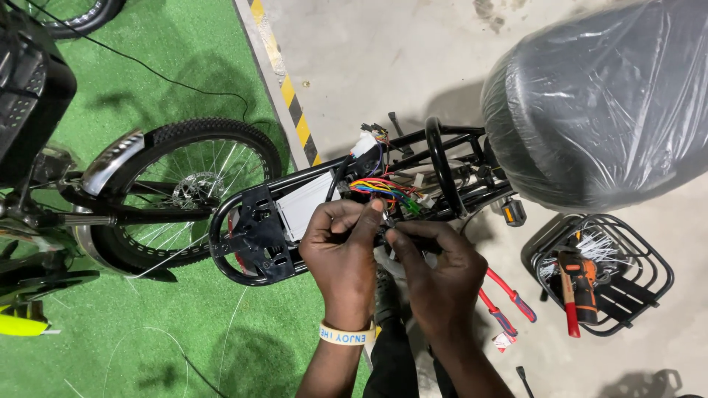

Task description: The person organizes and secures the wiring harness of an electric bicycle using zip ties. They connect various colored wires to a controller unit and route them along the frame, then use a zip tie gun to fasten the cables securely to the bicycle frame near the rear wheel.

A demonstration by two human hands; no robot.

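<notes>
Multicoloured wires (380, 188) are spilling out in a loose bundle right at the centre of the frame, on top of the black rear rack (254, 236) of a bike, so the wiring job looks mid-way rather than wrapped up. Nothing is tucked or tied yet as far as I can see.

Left hand (341, 247) is closed in a pinch, thumb and fingers pressed on something small and dark at the lower end of that bundle. Right hand (435, 269) is closed too, fingertips meeting the left ones on the same small piece. Could be a connector, but it's too hidden by the fingers to say for sure.

What seems done: the silver controller box (302, 206) already sits in the rack frame just left of the hands, and a white plug (363, 144) hangs free above the wires, not joined to anything I can make out. So my guess is there's still mating and tidying left.

Around it: the rear wheel (188, 191) is on the green turf at left, the seat (597, 103) is wrapped in clear plastic at upper right. Red-handled cutters (509, 302) lie on the concrete floor just right of the right wrist, and a wire basket (612, 269) at lower right holds an orange drill (579, 284).
</notes>
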